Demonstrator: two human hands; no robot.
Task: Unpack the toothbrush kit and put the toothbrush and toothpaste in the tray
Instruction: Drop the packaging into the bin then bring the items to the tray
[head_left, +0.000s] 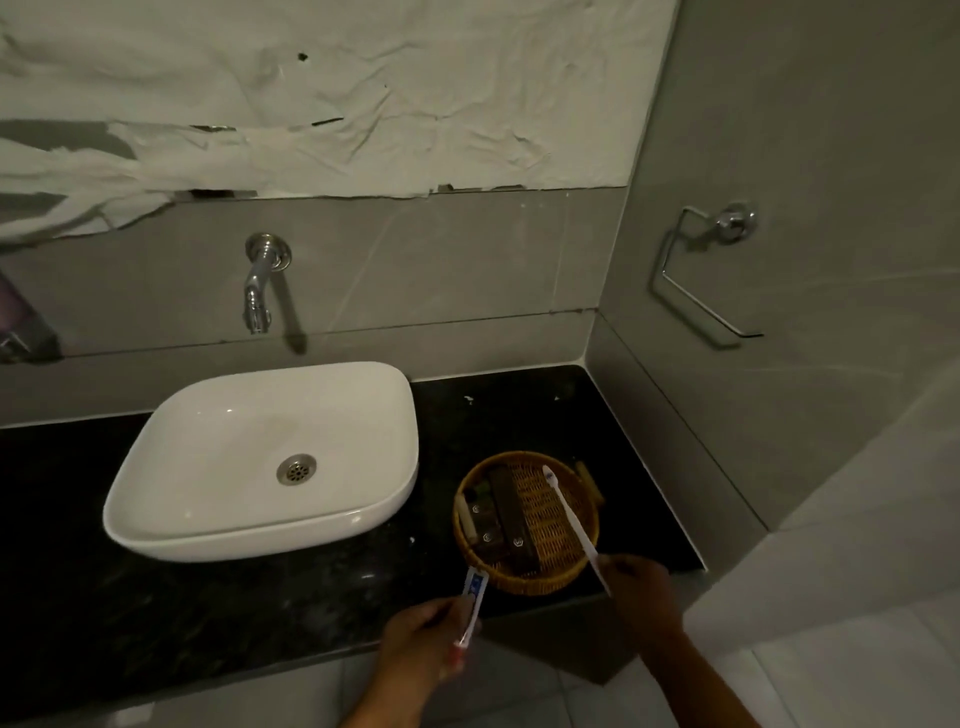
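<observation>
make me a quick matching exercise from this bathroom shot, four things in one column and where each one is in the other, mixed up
Things:
1. toothbrush
2. toothpaste
3. wicker tray
4. tap

Places:
A. on the black counter, right of the sink
B. held in the left hand, near the counter's front edge
C. on the wall above the sink
D. held in the right hand, its head over the tray

Pairs: 1-D, 2-B, 3-A, 4-C

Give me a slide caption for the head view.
Right hand holds toothbrush over tray; left hand holds toothpaste.
</observation>
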